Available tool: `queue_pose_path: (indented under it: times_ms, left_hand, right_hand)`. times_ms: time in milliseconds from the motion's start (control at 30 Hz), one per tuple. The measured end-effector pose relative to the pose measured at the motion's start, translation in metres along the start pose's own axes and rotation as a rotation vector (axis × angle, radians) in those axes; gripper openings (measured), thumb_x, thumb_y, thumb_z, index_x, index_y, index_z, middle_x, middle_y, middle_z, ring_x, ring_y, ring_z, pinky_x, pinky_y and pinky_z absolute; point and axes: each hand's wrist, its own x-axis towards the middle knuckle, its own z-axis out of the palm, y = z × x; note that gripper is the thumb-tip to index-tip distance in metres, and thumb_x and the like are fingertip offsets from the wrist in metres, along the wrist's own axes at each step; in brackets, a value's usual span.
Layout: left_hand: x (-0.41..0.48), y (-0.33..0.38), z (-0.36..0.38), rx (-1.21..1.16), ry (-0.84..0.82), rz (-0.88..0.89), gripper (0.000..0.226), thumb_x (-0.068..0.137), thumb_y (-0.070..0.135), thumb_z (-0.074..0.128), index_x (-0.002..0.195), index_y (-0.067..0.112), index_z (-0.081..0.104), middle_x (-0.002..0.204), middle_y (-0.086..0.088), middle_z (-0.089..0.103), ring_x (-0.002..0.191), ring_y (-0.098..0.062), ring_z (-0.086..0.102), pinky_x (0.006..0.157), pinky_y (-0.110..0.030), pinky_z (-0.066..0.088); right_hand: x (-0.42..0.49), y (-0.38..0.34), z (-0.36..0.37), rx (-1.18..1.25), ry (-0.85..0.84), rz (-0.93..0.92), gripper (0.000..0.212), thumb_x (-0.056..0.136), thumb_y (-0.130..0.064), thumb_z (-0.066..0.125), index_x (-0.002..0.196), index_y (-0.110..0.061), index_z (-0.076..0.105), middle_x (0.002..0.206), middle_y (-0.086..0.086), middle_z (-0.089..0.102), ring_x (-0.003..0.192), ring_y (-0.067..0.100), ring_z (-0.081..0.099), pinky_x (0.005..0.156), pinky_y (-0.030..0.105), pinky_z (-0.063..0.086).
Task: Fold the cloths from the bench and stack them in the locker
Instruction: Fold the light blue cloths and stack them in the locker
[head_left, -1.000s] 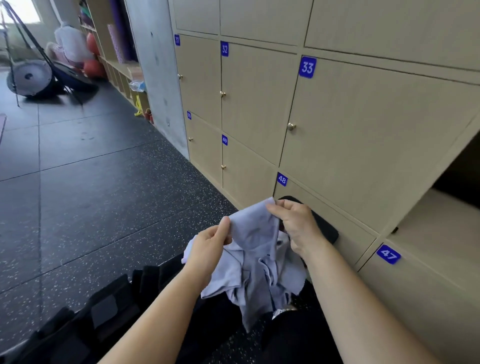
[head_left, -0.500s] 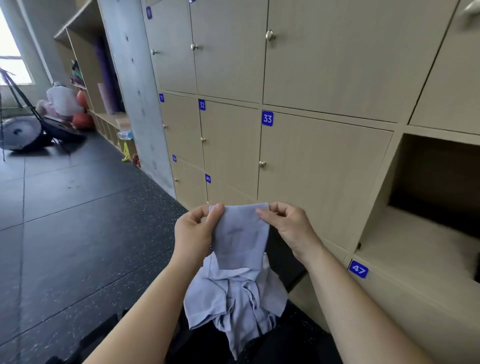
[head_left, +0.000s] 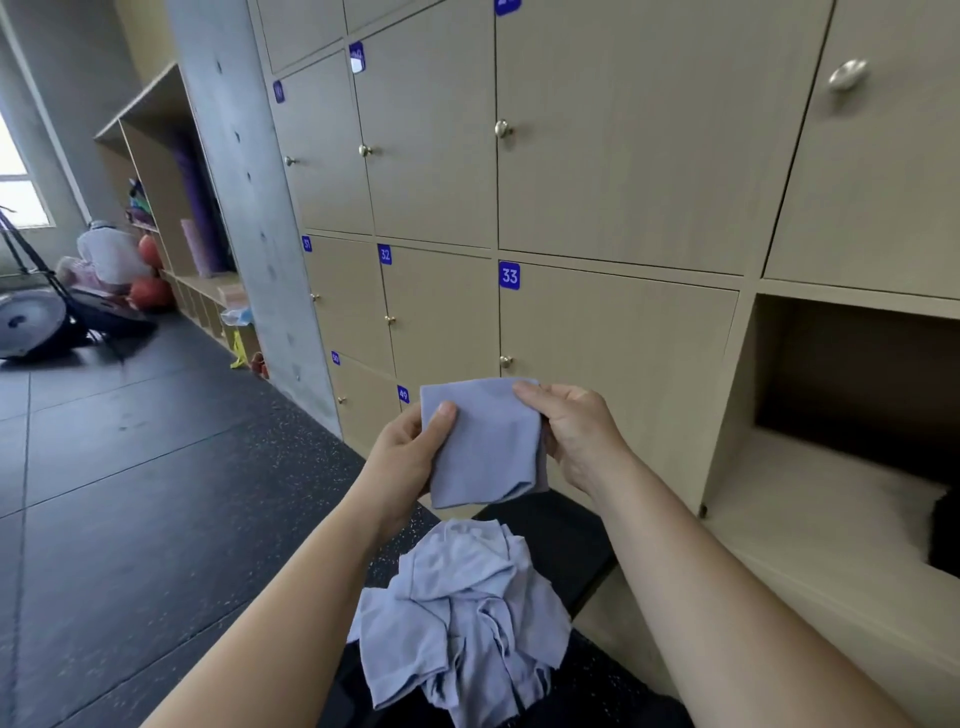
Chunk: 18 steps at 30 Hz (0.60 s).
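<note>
We hold a folded cloth (head_left: 483, 441) up in the air. Our left grip (head_left: 408, 457) pinches its left edge, thumb on the front, and our right grip (head_left: 576, 436) pinches its upper right corner. Below it a crumpled pile (head_left: 462, 618) of cloths lies on the black counter (head_left: 561, 540). The open locker (head_left: 779, 499) stands to the right.

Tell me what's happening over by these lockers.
A person holds a folded blue-grey cloth up in front of the lockers, with the left grip on its left edge and the right grip at its top right corner. More cloths lie in a crumpled pile on the black bench below, not yet folded. The open locker is to the right. No blue-grey cloth shows in the part of it in view.
</note>
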Motion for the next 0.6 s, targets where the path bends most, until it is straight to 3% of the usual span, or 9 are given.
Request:
queue_pose_path:
  times_ms: [133,233,300,367,533,600]
  left_hand:
    - [0.007,0.0,0.003,0.051,0.139,0.036,0.033,0.098,0.034,0.056,0.102,0.003,0.067,0.102,-0.015,0.074,0.099,-0.034,0.069,0.094,-0.058,0.051]
    - [0.01,-0.001,0.006,0.068,0.225,0.071,0.036,0.099,0.032,0.055,0.095,-0.002,0.065,0.098,-0.02,0.073,0.085,-0.028,0.069,0.086,-0.054,0.054]
    - [0.011,-0.003,0.007,0.076,0.243,0.088,0.036,0.1,0.032,0.053,0.093,-0.002,0.064,0.092,-0.017,0.072,0.079,-0.024,0.066,0.08,-0.048,0.055]
    - [0.012,-0.005,0.007,0.094,0.256,0.1,0.035,0.1,0.032,0.052,0.091,0.001,0.065,0.085,-0.01,0.071,0.076,-0.02,0.064,0.073,-0.04,0.053]
    - [0.017,-0.014,0.008,0.137,0.302,0.15,0.039,0.101,0.034,0.05,0.093,-0.003,0.063,0.082,-0.016,0.066,0.071,-0.017,0.058,0.066,-0.035,0.047]
    - [0.019,-0.018,0.009,0.222,0.377,0.188,0.045,0.101,0.033,0.05,0.077,-0.005,0.051,0.067,-0.01,0.048,0.06,-0.01,0.042,0.058,-0.026,0.036]
  right_hand:
    - [-0.003,0.002,-0.011,-0.158,-0.203,0.002,0.022,0.087,-0.022,0.069,0.099,-0.004,0.069,0.087,0.007,0.069,0.078,0.019,0.062,0.072,0.028,0.049]
    - [-0.007,0.01,-0.018,-0.255,-0.307,0.059,0.041,0.076,-0.026,0.077,0.105,0.002,0.069,0.098,0.013,0.071,0.087,0.022,0.063,0.085,0.038,0.051]
    - [-0.008,0.015,-0.022,-0.244,-0.3,0.074,0.033,0.075,-0.02,0.077,0.096,0.004,0.069,0.096,0.016,0.069,0.09,0.028,0.06,0.087,0.043,0.048]
    - [-0.007,0.02,-0.025,-0.204,-0.277,0.06,0.008,0.084,-0.008,0.07,0.08,-0.001,0.067,0.087,0.015,0.067,0.088,0.03,0.057,0.082,0.04,0.048]
    - [-0.007,0.022,-0.024,-0.19,-0.245,0.003,0.015,0.09,-0.001,0.061,0.075,-0.002,0.058,0.067,0.006,0.064,0.056,0.011,0.062,0.055,0.021,0.052]
    - [-0.008,0.024,-0.024,-0.181,-0.237,0.001,0.019,0.092,0.001,0.057,0.074,-0.003,0.055,0.06,0.001,0.062,0.047,0.006,0.059,0.047,0.018,0.048]
